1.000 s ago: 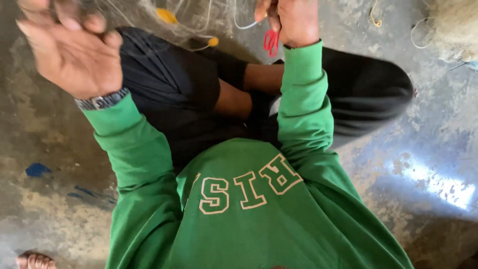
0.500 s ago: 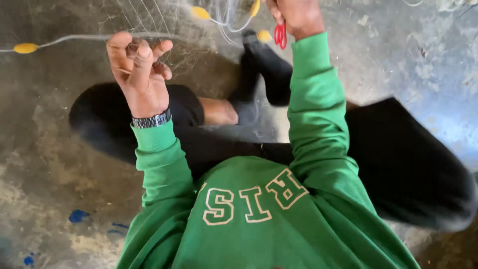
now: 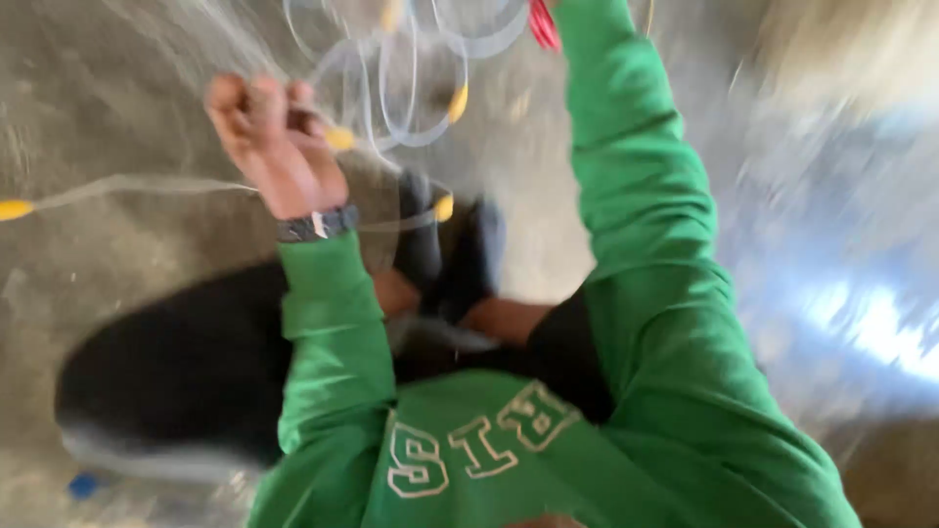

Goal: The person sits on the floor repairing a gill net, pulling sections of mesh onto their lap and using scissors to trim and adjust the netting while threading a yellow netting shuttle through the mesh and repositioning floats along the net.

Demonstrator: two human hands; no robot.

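Since half a second ago the view has swung and blurred; the left hand [image 3: 279, 147] has lifted further from the lap, and the right hand has slid out past the top edge, leaving only its green sleeve [image 3: 636, 147] in view.

Grey concrete floor [image 3: 117, 284] carries everything. Beyond the left knuckles lies a loose heap of translucent fishing net with pale cord loops [image 3: 421, 88]; small yellow oval floats [image 3: 458, 98] sit along the cord, one just beside the fingertips. A red object [image 3: 544, 24] shows above the right cuff; kind unclear.

Judgement: net is light, limp, tangle-prone; the cord gives the firmest hold.

Left fingers are curled closed toward the palm, probably pinching strands; blur hides contact. Right grip: out of view.
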